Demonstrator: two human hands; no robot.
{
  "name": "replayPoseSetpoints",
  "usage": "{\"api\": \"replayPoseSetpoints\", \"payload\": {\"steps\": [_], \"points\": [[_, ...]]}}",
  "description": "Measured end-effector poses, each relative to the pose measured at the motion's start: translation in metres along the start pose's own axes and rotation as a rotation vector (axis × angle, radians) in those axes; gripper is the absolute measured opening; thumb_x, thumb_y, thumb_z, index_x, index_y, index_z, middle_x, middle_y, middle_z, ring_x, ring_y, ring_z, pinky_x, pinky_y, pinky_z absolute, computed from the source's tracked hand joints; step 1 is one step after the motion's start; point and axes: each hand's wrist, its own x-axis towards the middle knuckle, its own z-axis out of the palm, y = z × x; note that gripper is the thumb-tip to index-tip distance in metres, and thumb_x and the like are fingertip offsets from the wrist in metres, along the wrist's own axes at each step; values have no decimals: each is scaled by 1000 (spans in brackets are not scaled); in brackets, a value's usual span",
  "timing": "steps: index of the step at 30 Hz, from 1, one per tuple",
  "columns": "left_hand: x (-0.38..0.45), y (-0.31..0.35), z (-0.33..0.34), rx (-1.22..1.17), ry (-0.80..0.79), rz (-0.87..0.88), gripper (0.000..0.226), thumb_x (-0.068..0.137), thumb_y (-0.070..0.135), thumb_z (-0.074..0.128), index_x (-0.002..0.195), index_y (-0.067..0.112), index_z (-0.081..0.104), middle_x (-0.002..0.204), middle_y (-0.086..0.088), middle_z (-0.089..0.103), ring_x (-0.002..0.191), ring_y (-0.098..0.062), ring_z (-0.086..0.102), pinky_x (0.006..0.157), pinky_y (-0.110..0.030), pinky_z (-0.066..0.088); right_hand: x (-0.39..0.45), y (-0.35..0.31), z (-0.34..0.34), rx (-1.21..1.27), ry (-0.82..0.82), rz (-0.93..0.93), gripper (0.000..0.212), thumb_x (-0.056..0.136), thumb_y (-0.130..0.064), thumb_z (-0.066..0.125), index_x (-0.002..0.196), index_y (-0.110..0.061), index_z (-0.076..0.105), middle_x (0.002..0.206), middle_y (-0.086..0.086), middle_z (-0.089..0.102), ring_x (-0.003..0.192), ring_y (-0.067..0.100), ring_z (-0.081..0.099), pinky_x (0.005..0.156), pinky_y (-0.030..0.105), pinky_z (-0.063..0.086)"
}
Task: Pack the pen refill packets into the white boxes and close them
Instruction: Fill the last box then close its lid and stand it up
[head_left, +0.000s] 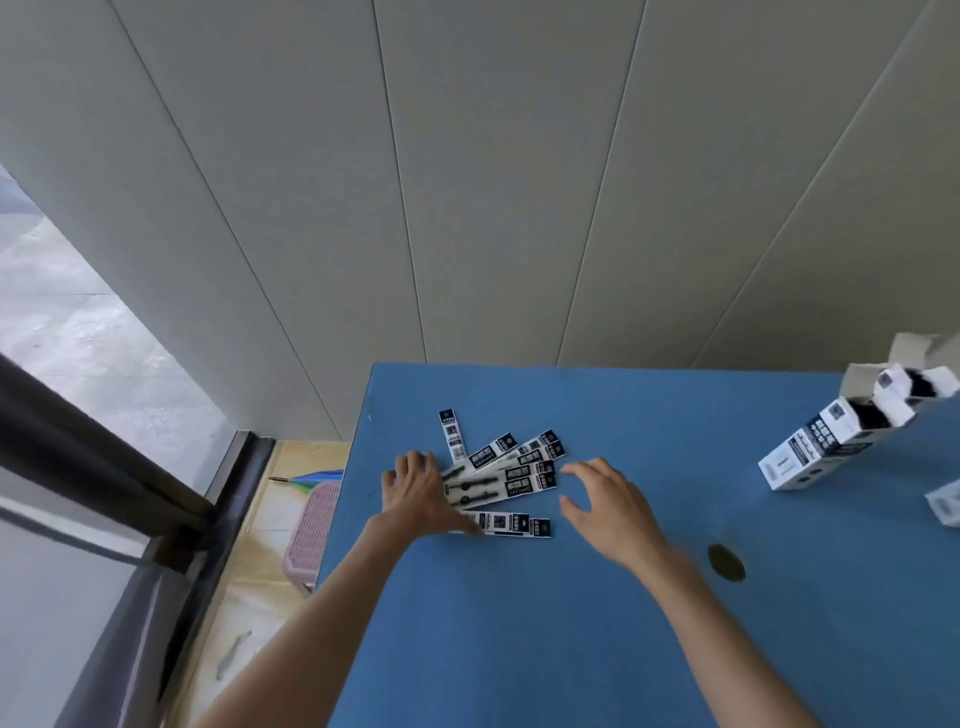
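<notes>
Fingers of the left hand (415, 493): straight, laid flat on the left ends of the pen refill packets (501, 480), thumb reaching the nearest packet. Fingers of the right hand (602, 501): spread wide and loosely bent, holding nothing, just beside the right ends of the packets; whether they touch the bench cannot be told.

Pen refill packets: several, black and white, fanned loosely on the blue bench (519, 623) towards its far left corner, overlapping one another; one lies apart at the far end of the fan, pointing away.

White box (810, 447): on the right of the bench, well apart from the packets, leaning, top flaps open, dark contents showing at the mouth. Second white box (945, 501): cut off by the right edge, near the first.

Dark round mark (726, 562): on the bench surface, right of the right wrist.

Pink basket (311, 525): on the floor, left of the bench.
</notes>
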Motion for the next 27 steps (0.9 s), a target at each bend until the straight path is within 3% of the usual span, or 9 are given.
{"api": "replayPoseSetpoints", "payload": {"steps": [3, 9, 13, 18, 27], "points": [[20, 6, -5, 17, -3, 74, 127, 41, 92, 71, 138, 17, 38, 127, -2, 35, 123, -23, 34, 108, -40, 30, 2, 2, 1, 1, 6, 57, 41, 98, -39, 54, 137, -26, 51, 134, -7, 51, 122, 15, 53, 102, 32, 44], [42, 16, -3, 26, -93, 272, 136, 41, 83, 80, 152, 30, 22, 139, -1, 26, 130, -24, 25, 115, -45, 24, 3, 11, 3, 8, 26, 130, 40, 98, -39, 53, 136, -26, 52, 134, -8, 51, 122, 14, 53, 100, 32, 44], [41, 21, 2, 143, -105, 417, 131, 48, 77, 82, 153, 29, 20, 138, -1, 26, 130, -23, 27, 113, -42, 26, 0, 16, 5, 26, 33, 154, 39, 98, -39, 53, 135, -26, 52, 133, -8, 51, 122, 13, 53, 100, 32, 44], [33, 30, 8, 199, -23, 504, 94, 63, 62, 81, 136, 19, 40, 126, -1, 37, 116, -22, 39, 98, -36, 38, -2, 18, 9, 33, 28, 162, 40, 98, -39, 53, 135, -25, 52, 132, -7, 51, 120, 14, 54, 97, 31, 45], [17, 50, 22, 80, -33, 393, 34, 87, 26, 64, 113, 7, 53, 117, -12, 59, 108, -33, 59, 74, -33, 37, -14, 17, 10, 51, 26, 161, 39, 99, -40, 52, 135, -27, 52, 131, -9, 51, 119, 13, 55, 97, 31, 46]]}}
